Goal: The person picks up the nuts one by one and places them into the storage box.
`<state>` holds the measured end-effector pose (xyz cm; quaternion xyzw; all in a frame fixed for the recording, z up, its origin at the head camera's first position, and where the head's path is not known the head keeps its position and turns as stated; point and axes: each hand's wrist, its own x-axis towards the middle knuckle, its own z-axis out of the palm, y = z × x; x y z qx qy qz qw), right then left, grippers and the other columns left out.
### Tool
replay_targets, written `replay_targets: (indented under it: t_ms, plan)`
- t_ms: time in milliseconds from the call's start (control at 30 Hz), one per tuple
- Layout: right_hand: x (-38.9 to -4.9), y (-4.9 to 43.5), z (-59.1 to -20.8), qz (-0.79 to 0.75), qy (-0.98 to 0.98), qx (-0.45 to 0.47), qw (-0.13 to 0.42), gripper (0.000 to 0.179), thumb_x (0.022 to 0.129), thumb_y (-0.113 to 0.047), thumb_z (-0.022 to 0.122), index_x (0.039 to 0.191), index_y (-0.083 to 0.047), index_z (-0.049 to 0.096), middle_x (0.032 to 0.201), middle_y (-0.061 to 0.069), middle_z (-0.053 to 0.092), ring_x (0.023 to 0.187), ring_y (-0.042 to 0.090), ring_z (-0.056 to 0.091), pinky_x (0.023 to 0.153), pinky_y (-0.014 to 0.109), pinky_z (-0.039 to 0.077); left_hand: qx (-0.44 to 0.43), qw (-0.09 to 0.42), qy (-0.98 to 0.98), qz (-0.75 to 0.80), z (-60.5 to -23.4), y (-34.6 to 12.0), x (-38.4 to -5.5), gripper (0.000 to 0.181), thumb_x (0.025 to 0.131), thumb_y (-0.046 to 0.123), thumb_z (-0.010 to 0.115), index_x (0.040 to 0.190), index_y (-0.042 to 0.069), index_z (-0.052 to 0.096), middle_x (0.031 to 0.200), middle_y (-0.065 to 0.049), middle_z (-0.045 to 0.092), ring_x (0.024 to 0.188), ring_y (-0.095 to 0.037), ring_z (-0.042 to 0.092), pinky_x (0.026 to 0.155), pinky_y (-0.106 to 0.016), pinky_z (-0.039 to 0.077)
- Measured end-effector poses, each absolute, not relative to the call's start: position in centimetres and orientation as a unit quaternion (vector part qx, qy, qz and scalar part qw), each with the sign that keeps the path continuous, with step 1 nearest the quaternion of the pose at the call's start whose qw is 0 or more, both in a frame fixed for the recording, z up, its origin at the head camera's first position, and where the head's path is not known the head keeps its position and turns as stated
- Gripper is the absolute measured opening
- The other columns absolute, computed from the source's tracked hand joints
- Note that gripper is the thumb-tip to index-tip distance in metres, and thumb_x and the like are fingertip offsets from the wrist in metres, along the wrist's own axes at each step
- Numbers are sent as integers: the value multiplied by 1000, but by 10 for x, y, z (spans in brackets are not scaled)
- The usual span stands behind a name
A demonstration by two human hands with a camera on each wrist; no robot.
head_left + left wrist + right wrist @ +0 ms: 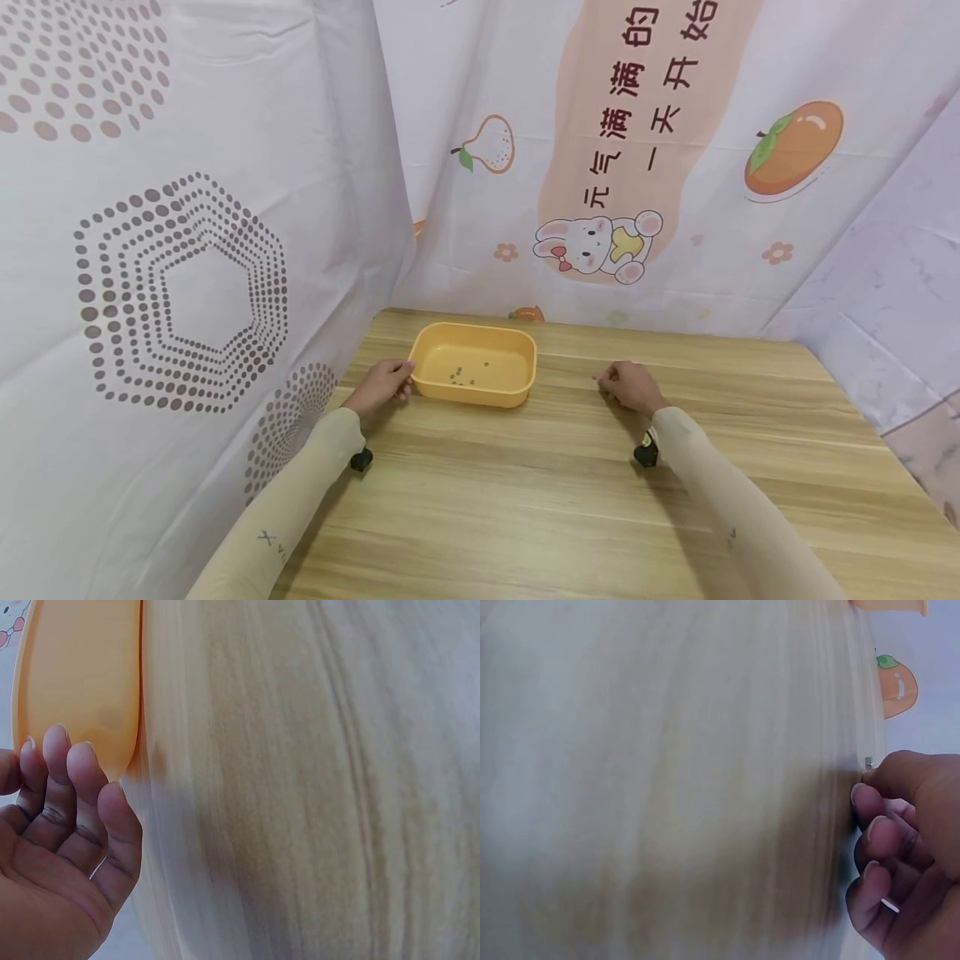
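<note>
A shallow yellow plastic tray stands towards the back of the table, with several tiny dark grey-green pieces scattered on its bottom. At the tray's left end my left hand pinches the rim between thumb and fingers; its curled fingers show against the tray's wall in the left wrist view. To the right of the tray, my right hand is low over the table. Thumb and forefinger pinch a tiny grey metallic piece that sticks out at their tips. Its exact kind is too small to tell.
The wood-grain table reaches to a printed curtain at the back. Another patterned white cloth hangs close along the left side, beside the left arm. A black wrist device sits under the right sleeve's cuff.
</note>
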<state>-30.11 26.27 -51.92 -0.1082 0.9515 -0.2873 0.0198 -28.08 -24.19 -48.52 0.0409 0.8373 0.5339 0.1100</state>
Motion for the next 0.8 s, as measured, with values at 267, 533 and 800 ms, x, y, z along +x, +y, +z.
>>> replay_targets:
  t_ms: [267,533,800]
  plan:
    - [-300,262,-522,-273,955,-117,2,16,99,-13,57,93,-6,70,74,1,65,60,17,55,58,33,46,37,115,834,539,-488,-242,-282,36,111,32,48,103,0,64,87,-12,64,71,-17,60,63,-28,54]
    - [-297,260,-520,-287,951,-116,-4,14,98,-11,60,91,-5,71,76,2,67,61,15,58,58,33,47,37,110,835,537,-486,-242,-281,37,111,32,48,103,0,64,87,-12,64,71,-18,59,64,-29,53]
    - [-296,254,-514,-293,949,-113,-2,15,98,-14,61,95,-4,71,77,2,68,63,15,60,62,33,49,38,107,837,535,-485,-241,-280,36,112,32,48,102,0,64,88,-13,64,72,-18,60,65,-29,54]
